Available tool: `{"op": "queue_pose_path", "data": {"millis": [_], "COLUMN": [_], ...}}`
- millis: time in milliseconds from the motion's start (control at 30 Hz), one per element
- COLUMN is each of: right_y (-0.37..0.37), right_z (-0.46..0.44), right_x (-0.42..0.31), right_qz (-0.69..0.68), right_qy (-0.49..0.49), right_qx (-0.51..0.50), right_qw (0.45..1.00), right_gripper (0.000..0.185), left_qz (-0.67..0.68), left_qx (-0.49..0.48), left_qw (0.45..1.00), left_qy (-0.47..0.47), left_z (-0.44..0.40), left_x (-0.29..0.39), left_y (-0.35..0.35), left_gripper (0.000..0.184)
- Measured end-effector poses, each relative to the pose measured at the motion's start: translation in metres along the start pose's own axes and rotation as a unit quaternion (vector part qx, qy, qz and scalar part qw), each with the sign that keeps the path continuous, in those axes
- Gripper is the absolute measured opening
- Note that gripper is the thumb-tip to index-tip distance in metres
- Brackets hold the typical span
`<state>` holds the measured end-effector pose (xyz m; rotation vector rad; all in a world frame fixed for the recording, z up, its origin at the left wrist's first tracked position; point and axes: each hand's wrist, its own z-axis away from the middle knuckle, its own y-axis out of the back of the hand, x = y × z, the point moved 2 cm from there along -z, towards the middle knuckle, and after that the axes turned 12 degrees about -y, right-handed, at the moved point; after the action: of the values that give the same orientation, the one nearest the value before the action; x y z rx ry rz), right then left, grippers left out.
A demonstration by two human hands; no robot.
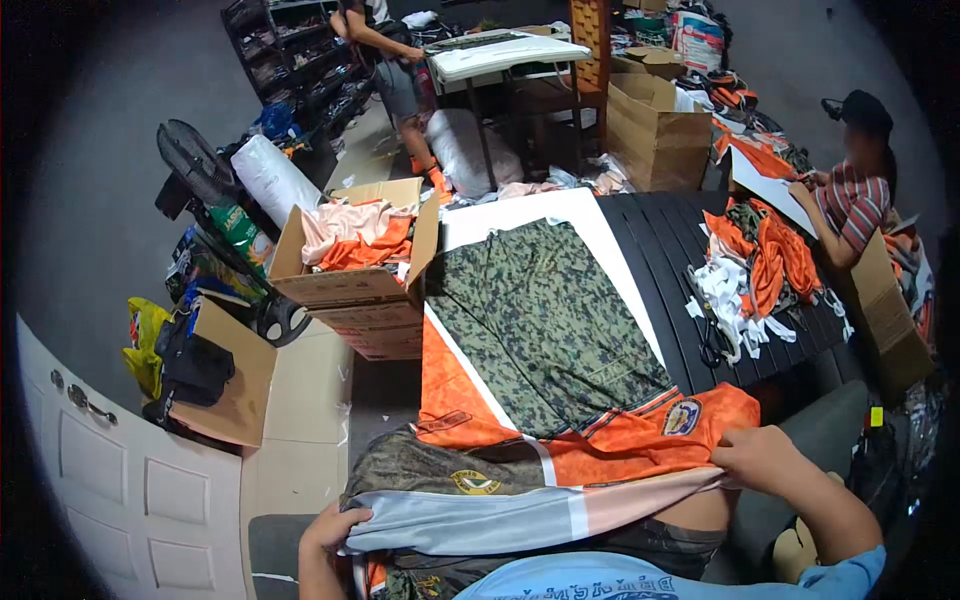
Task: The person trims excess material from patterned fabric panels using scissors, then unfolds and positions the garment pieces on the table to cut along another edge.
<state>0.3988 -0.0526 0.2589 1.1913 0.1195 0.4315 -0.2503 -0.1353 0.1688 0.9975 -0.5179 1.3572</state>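
A printed orange and camouflage garment [620, 447] with round badges lies across the near edge of the table, partly over my lap. Its grey-blue and pale pink inner side is turned toward me. My left hand [335, 527] pinches the garment's left end, fingers closed over the cloth. At the right end, my right hand [757, 458] grips the orange part, stretching the cloth between both hands. Beyond it, green camouflage cloth [545, 315] is spread flat on a white board [618, 250]. Whether this cloth joins the garment in my hands, I cannot tell.
A cardboard box [350, 290] of cloth stands left of the board. On the dark slatted table [650, 230] lies a pile of orange and white cloth [770, 260], with scissors [712, 345] beside it. One person sits at right; another stands near a white folding table [505, 55].
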Motion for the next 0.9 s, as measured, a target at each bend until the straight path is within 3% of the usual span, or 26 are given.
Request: {"op": "queue_pose_path", "data": {"millis": [33, 167, 233, 267, 333, 367, 400, 433, 467, 533, 600, 633, 667, 700, 733, 767, 833, 867, 900], "right_y": [0.000, 0.020, 0.044, 0.056, 0.064, 0.062, 0.060, 0.067, 0.078, 0.071, 0.060, 0.017, 0.109, 0.166, 0.141, 0.147, 0.401, 0.388, 0.408], "right_z": [0.003, 0.011, 0.026, 0.042, 0.075, 0.081, 0.084, 0.074, 0.052, 0.003, -0.047, -0.040, -0.116, -0.168, -0.172, -0.165, -0.257, -0.249, -0.173], "right_x": [0.000, 0.004, 0.009, 0.011, 0.026, 0.041, 0.053, 0.058, 0.066, 0.085, 0.107, 0.151, 0.125, 0.138, 0.163, 0.160, 0.289, 0.306, 0.230], "right_qz": [-0.002, -0.216, -0.430, -0.429, -0.669, -0.688, -0.706, -0.705, -0.655, -0.564, -0.421, -0.420, -0.420, -0.410, -0.389, -0.387, -0.400, -0.382, -0.488], "right_qy": [-0.004, -0.020, -0.049, -0.050, -0.183, -0.151, -0.118, -0.117, -0.105, -0.091, -0.100, -0.100, -0.063, -0.026, 0.014, 0.015, -0.142, -0.221, -0.293], "right_qx": [-0.002, 0.116, 0.137, 0.129, 0.089, 0.078, 0.068, 0.073, 0.012, -0.059, -0.174, -0.164, -0.015, 0.123, 0.254, 0.259, 0.590, 0.704, 0.620], "right_qw": [1.000, 0.969, 0.891, 0.893, 0.714, 0.706, 0.695, 0.696, 0.748, 0.818, 0.885, 0.887, 0.905, 0.903, 0.885, 0.885, 0.687, 0.556, 0.541], "right_gripper": [0.042, 0.033, 0.030, 0.030, 0.018, 0.019, 0.020, 0.020, 0.017, 0.013, 0.020, 0.020, 0.024, 0.029, 0.033, 0.033, 0.034, 0.035, 0.051], "left_qz": [-0.002, 0.253, 0.324, 0.389, 0.512, 0.515, 0.269, 0.003, 0.005, 0.204, 0.099, 0.070, 0.034, 0.031, -0.095, -0.093, -0.012, 0.032, 0.076], "left_qx": [-0.004, -0.014, -0.014, -0.011, -0.005, -0.004, -0.026, -0.045, -0.045, 0.098, 0.052, 0.010, -0.032, -0.033, -0.013, -0.011, 0.048, 0.066, 0.081], "left_qw": [1.000, 0.963, 0.938, 0.908, 0.831, 0.828, 0.918, 0.941, 0.938, 0.971, 0.992, 0.990, 0.982, 0.983, 0.979, 0.979, 0.926, 0.894, 0.861], "left_qy": [0.000, -0.095, -0.125, -0.153, -0.218, -0.220, -0.289, -0.337, -0.344, -0.077, -0.060, -0.124, -0.183, -0.176, -0.178, -0.182, -0.374, -0.443, -0.496], "left_z": [-0.001, 0.000, 0.043, 0.062, 0.086, 0.081, 0.073, 0.062, 0.035, -0.032, -0.073, -0.110, -0.144, -0.160, -0.179, -0.148, -0.136, -0.142, -0.126], "left_x": [-0.002, -0.009, 0.017, 0.047, 0.121, 0.103, 0.071, 0.066, 0.058, 0.092, 0.141, 0.167, 0.199, 0.250, 0.322, 0.335, 0.504, 0.568, 0.657], "left_y": [0.002, 0.012, -0.009, -0.023, -0.051, -0.031, 0.006, 0.014, 0.011, -0.020, -0.037, -0.044, -0.046, -0.047, -0.053, -0.061, -0.032, 0.007, 0.051], "left_gripper": [0.044, 0.047, 0.049, 0.052, 0.057, 0.057, 0.045, 0.033, 0.033, 0.032, 0.036, 0.043, 0.050, 0.050, 0.067, 0.067, 0.055, 0.050, 0.044]}}
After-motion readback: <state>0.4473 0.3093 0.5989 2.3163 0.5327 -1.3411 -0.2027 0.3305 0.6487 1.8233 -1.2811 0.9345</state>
